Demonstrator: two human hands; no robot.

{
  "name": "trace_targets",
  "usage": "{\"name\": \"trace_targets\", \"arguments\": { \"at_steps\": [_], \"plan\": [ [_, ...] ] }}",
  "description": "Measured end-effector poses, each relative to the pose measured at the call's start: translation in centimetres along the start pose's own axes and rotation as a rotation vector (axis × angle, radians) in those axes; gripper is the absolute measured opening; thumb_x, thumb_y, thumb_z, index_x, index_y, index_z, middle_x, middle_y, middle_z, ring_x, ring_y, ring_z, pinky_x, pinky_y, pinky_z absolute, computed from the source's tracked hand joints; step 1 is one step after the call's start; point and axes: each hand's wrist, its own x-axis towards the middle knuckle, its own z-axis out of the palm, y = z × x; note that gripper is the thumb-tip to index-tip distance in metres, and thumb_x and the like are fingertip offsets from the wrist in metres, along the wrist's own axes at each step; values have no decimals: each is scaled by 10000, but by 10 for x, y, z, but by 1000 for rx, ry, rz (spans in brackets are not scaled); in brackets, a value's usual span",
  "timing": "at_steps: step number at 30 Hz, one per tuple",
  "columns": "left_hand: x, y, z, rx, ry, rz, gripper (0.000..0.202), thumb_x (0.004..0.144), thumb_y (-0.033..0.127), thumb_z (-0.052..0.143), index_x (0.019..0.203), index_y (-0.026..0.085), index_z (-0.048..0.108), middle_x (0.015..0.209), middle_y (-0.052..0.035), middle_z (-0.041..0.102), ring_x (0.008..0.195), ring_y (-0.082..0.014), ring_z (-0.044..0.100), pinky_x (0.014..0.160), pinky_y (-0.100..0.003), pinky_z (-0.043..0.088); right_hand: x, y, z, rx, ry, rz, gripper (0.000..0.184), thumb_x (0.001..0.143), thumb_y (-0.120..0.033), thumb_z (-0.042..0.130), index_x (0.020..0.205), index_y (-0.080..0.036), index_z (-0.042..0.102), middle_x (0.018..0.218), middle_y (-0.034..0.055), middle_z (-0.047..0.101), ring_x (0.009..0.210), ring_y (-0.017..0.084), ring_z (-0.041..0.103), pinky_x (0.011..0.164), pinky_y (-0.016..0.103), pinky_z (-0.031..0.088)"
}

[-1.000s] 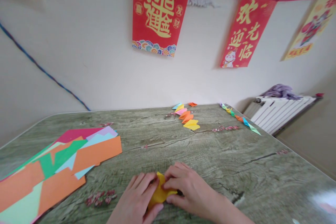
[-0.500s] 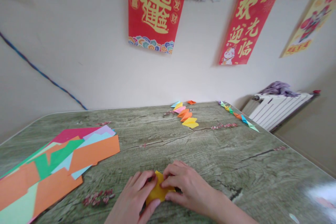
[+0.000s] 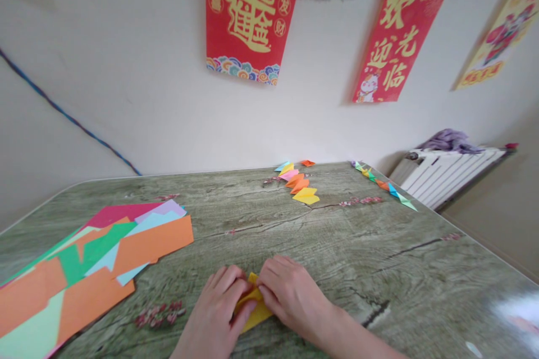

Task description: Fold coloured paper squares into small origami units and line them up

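A small piece of folded yellow paper [image 3: 257,317] lies on the table near its front edge, between my two hands. My left hand [image 3: 225,305] grips its left side, with the thumb on top and the fingers curled at the far edge. On the right, my right hand [image 3: 290,291] pinches the upper part of the paper, its fingers bent together and partly hiding the folds. A pointed tip of the paper shows between both hands' fingertips.
Left on the wood-patterned table [image 3: 236,247] is a spread of coloured paper sheets [image 3: 154,244]. Folded paper pieces [image 3: 306,196] form a row at the back; another row of folded paper shapes [image 3: 383,185] runs along the right edge. A radiator [image 3: 450,171] stands beyond.
My right hand has shifted slightly left and up over the yellow paper, its fingers closer together. More of the paper's lower part now shows as a flat flap between the hands.
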Motion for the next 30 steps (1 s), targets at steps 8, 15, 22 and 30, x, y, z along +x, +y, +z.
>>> {"name": "trace_targets", "arguments": {
  "at_steps": [8,15,22,30],
  "plan": [
    [11,4,-10,-14,-29,-89,86,892,166,550,837,222,586,850,-13,630,831,-237,574,729,-378,449,3,2,12,-109,65,21,151,930,-97,541,806,-184,548,786,4,608,713,163,559,652,275,406],
    [10,8,-10,-54,-1,-158,152,816,125,577,920,236,578,913,-18,651,869,-249,588,766,-383,432,4,2,18,-158,71,34,153,922,-86,560,808,-188,547,782,5,599,709,168,560,644,280,414],
    [15,14,-15,-33,-40,-186,166,826,119,527,928,238,583,935,-17,665,909,-252,572,799,-402,399,5,3,22,-160,45,56,141,902,-62,569,840,-187,546,814,14,589,732,176,558,659,279,435],
    [15,13,-11,-16,-16,-165,195,840,107,514,975,230,582,967,-24,666,947,-255,554,824,-420,373,0,-5,10,177,53,157,241,835,-91,601,1045,-194,542,1032,40,565,961,215,517,860,349,443]
  ]
}}
